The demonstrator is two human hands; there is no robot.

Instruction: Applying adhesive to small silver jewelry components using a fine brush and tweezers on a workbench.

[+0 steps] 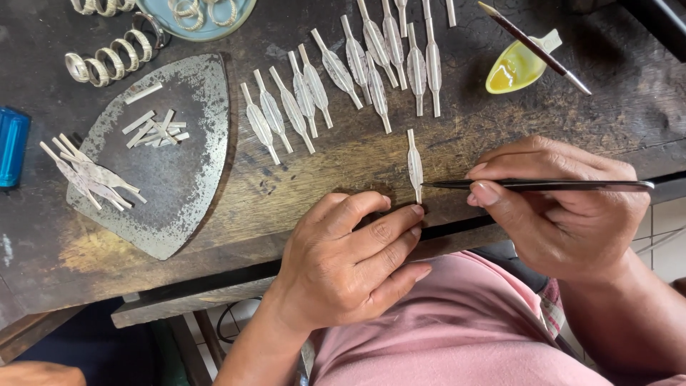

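Observation:
A small silver leaf-shaped piece (414,163) lies on the dark wooden bench (300,186) near its front edge. My left hand (350,257) rests on the bench edge, its fingertips touching the lower stem of that piece. My right hand (557,207) grips dark metal tweezers (543,185) lying level, with the tip pointing left at the stem of the piece.
A curved row of several similar silver pieces (343,78) lies behind. A worn triangular metal plate (179,179) at left carries silver strips and more pieces. Silver rings (114,57), a blue object (13,146), a yellow dish (516,68) and a thin brush (532,46) surround them.

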